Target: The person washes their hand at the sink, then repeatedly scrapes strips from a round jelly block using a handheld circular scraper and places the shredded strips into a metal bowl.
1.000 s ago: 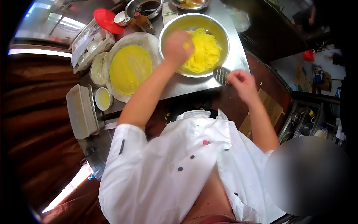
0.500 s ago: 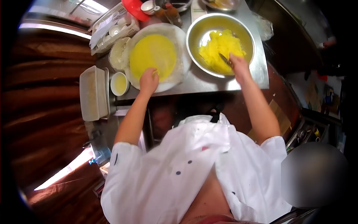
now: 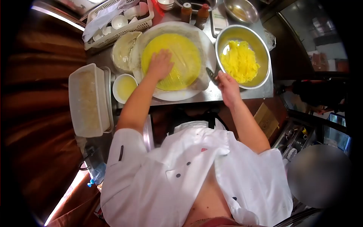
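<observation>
Flat and with fingers spread, my left hand [image 3: 160, 65] rests on a round yellow sheet [image 3: 185, 60] that looks thin and moist. The sheet lies on a white round board [image 3: 207, 45]. My right hand [image 3: 228, 87] grips a small dark flat-bladed tool [image 3: 212, 75], its blade pointing toward the board's right edge. Just beyond that hand stands a steel bowl [image 3: 266, 72] with a soft yellow mass [image 3: 240, 62] inside. A white bowl of pale yellow liquid [image 3: 126, 88] is to the left of my left forearm.
A tub of white powdery stuff [image 3: 123, 53] stands left of the board. Behind it is a basket [image 3: 140, 25] with cups. Two bottles [image 3: 202, 16], a scale [image 3: 219, 22] and another metal bowl [image 3: 242, 11] line the back. A plastic bin [image 3: 89, 100] is at far left.
My right hand has drawn the tool out of the steel bowl and moved left toward the board. My left hand has gone from the sheet's near edge onto its middle, fingers now spread.
</observation>
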Available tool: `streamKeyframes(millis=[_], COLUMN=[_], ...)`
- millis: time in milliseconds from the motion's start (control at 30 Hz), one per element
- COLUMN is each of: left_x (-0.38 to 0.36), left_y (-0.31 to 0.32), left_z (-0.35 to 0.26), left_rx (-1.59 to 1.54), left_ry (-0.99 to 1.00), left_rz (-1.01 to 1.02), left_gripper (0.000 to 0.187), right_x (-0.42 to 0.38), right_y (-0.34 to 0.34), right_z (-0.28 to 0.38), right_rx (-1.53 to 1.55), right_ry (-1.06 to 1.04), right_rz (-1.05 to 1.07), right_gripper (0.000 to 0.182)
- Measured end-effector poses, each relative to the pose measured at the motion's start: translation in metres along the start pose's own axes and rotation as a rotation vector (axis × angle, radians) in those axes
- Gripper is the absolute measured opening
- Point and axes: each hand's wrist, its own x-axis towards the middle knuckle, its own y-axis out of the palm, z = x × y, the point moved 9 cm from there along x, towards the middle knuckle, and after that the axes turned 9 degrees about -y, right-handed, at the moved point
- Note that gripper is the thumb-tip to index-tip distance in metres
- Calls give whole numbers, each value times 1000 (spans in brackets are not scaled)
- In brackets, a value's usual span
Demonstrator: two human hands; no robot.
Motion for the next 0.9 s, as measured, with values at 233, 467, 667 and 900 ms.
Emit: streamKeyframes(millis=[233, 467, 667, 900], left_x=[-28, -169, -179, -189], left_y=[-79, -17, 19, -13], left_z=[122, 209, 228, 240], left_rx=[-389, -279, -227, -689], left_ry=[-433, -615, -715, -783], left_rz=[-55, 198, 186, -2], left_gripper=[16, 12, 14, 18], right_x=[-33, -16, 14, 7], right_y=[48, 126, 235, 362], right_z=[-23, -53, -109, -151], right_rx=[-182, -388, -548, -877], right_ry=[54, 172, 36, -311], right_rz=[98, 390, 845, 1134], right_gripper=[19, 20, 19, 17])
